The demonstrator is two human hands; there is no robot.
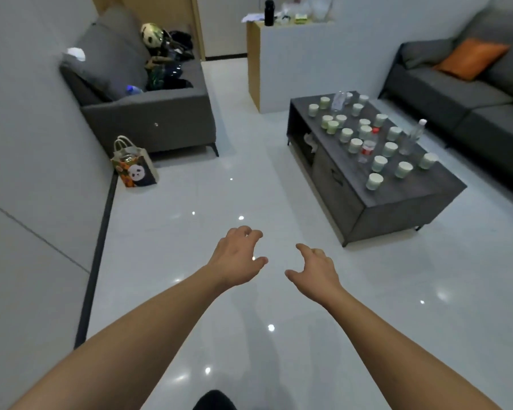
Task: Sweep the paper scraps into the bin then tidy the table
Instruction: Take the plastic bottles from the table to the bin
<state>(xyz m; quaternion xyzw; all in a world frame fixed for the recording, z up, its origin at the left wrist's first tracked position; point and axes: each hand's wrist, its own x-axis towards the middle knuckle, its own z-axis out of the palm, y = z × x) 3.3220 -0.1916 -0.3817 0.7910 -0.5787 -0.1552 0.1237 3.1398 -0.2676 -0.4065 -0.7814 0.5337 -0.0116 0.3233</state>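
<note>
A dark grey coffee table (403, 199) stands ahead on the right. Several pale paper cups (374, 181) are spread upside down over its top, with three clear plastic bottles among them, one with a red label (367, 149). Both my arms reach forward over the white floor, well short of the table. My left hand (237, 258) and my right hand (316, 270) hang side by side with loosely curled fingers and hold nothing. I see no paper scraps and no bin.
A grey sofa (148, 113) with a panda toy and dark items stands at the left wall, a panda tote bag (135, 167) on the floor beside it. Another grey sofa (480, 93) with an orange cushion runs along the right. A counter (279, 63) stands behind.
</note>
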